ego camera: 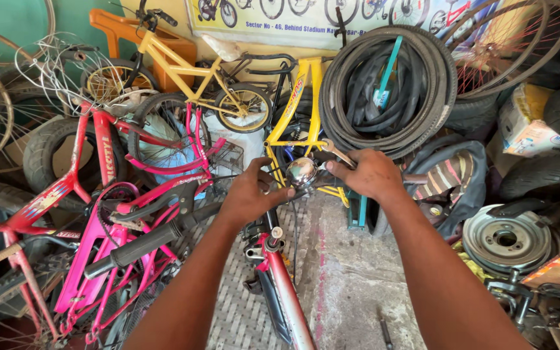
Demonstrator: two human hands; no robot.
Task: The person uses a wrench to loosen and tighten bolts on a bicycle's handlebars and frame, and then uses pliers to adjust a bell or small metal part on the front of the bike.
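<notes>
1. While the left hand [249, 194] pinches the shiny bell [302, 172] on the handlebar [163, 234], the right hand [371, 174] grips a spanner [336, 153].
2. This bell looks hard, smooth and slippery; holding its rim seems safest.

Two hands: left [249, 194], right [372, 174]. One chrome bell [302, 172]. Two pink bicycles [131, 240]. Two yellow frames [183, 68]. One tyre bundle [390, 91].
</notes>
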